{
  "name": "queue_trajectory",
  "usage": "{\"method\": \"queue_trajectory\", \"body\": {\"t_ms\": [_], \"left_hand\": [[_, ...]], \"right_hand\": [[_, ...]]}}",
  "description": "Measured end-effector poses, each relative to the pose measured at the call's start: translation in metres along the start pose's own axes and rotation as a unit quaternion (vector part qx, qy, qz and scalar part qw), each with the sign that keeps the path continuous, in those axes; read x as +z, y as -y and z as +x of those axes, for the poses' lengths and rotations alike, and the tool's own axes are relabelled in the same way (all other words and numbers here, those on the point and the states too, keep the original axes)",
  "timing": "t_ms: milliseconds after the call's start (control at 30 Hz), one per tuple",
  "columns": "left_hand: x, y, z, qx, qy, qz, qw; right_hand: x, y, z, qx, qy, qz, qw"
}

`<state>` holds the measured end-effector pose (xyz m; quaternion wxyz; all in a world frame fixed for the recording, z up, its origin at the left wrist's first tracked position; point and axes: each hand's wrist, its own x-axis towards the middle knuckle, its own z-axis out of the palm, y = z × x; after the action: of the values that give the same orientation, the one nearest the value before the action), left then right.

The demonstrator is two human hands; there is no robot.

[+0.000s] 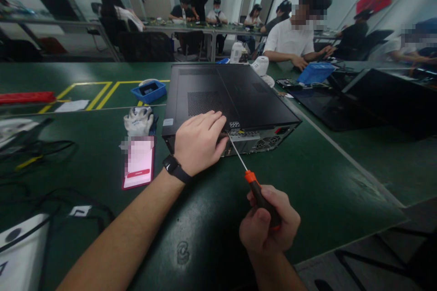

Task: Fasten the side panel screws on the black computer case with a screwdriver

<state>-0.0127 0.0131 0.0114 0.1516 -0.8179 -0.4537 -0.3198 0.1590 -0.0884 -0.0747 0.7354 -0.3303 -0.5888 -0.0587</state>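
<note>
A black desktop computer case (pixel 208 79) lies flat on the green table, its rear panel with ports and a fan grille facing me. My left hand (pixel 201 138) grips its rear top edge, fingers over the top and thumb bent down at the back. In my right hand (pixel 271 220) is a screwdriver (pixel 250 176) with a black and orange handle, fingers wrapped round it. Its long shaft slants up to the rear edge, and the tip meets the case beside my left thumb. Any screw at the tip is too small to make out.
Left of the case are a pink-screened phone (pixel 139 163), gloves (pixel 139 120) and a blue tray (pixel 149 92). Dark cables (pixel 78 198) lie at the left. Black panels (pixel 341 100) and another blue tray (pixel 316 73) stand right, near a person in white (pixel 290 38).
</note>
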Motion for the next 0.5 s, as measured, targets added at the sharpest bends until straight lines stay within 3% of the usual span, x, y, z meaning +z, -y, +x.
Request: {"method": "queue_trajectory", "body": {"t_ms": [200, 500], "left_hand": [[0.0001, -0.0004, -0.0002, -0.001, 0.002, -0.002, 1.000], [0.0001, 0.0001, -0.0002, 0.004, -0.003, 0.004, 1.000]], "right_hand": [[-0.0017, 0.0012, -0.0014, 0.014, 0.007, 0.002, 1.000], [-0.0045, -0.0033, -0.0051, -0.026, 0.003, -0.039, 0.999]]}}
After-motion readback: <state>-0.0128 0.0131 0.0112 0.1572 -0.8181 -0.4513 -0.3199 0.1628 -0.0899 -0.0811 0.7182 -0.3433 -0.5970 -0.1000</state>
